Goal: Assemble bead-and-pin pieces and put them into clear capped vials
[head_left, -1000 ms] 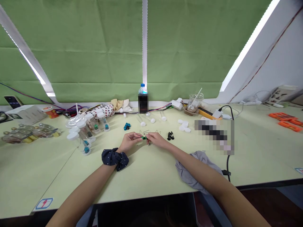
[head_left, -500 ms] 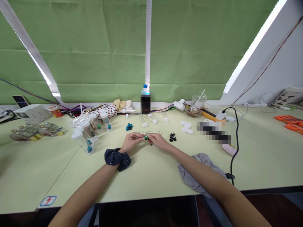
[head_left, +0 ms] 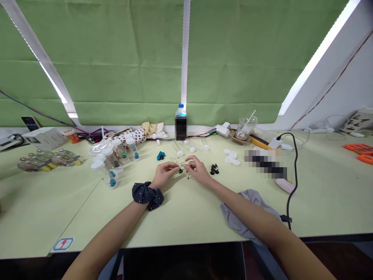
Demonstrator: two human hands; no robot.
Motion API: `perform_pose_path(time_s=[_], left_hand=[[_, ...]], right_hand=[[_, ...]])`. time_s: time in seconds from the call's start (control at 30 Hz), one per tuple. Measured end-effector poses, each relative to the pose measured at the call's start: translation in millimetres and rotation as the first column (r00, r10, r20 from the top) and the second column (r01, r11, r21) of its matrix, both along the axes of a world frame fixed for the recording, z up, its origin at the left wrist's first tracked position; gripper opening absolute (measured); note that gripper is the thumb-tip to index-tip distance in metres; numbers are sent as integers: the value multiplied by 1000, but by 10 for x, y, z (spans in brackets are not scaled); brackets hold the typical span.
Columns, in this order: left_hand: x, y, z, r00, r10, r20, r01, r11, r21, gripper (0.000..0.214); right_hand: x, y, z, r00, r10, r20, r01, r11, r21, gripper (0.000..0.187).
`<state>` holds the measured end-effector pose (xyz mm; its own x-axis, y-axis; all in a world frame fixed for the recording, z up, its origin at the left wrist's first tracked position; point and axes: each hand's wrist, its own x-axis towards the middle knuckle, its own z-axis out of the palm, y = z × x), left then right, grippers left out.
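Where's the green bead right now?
Head view, mid-table: the green bead sits between the left hand and right hand, black pieces just to its right.

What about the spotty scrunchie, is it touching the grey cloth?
Apart. The head view shows a wide stretch of bare table between the scrunchie and the grey cloth.

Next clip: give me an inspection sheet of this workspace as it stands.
Surface: pale green table, scattered with craft bits.
Job's things: green bead on thin wire.
Clutter: capped vials, blue beads, black beads, white caps, grey cloth, water bottle.
Hands: left hand and right hand pinch the thin wire, bead between them.
Cables: black cable runs toward the front edge.
Surroundings: green blinds.
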<state>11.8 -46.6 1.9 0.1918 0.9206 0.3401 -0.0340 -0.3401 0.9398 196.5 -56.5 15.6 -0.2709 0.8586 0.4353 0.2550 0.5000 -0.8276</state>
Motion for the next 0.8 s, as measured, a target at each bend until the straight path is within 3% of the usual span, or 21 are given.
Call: perform_pose_path(time_s=[0.13,0.27,0.4,0.53,0.7,0.8], left_hand=[[45,-49,43,978,80,-192,-45,982,184,19],[98,-102,66,919,160,-359,-18,930,367,17],[148,-129,57,877,221,-426,3,885,465,15],[175,-157,83,870,240,-430,-14,885,465,16],[197,-139,182,889,179,-422,-21,935,353,23],[213,19,221,901,170,-400,-43,951,307,27]], right_hand=[[-24,-40,28,999,47,-14,-47,998,41,39],[-61,-44,-13,998,42,37,-46,993,105,28],[-86,-58,-3,999,-26,32,19,978,206,21],[-92,-64,18,996,-87,-5,87,974,208,24],[-67,-24,-15,990,-96,-100,100,994,36,28],[-39,12,-28,980,-93,-175,88,995,-39,30]])
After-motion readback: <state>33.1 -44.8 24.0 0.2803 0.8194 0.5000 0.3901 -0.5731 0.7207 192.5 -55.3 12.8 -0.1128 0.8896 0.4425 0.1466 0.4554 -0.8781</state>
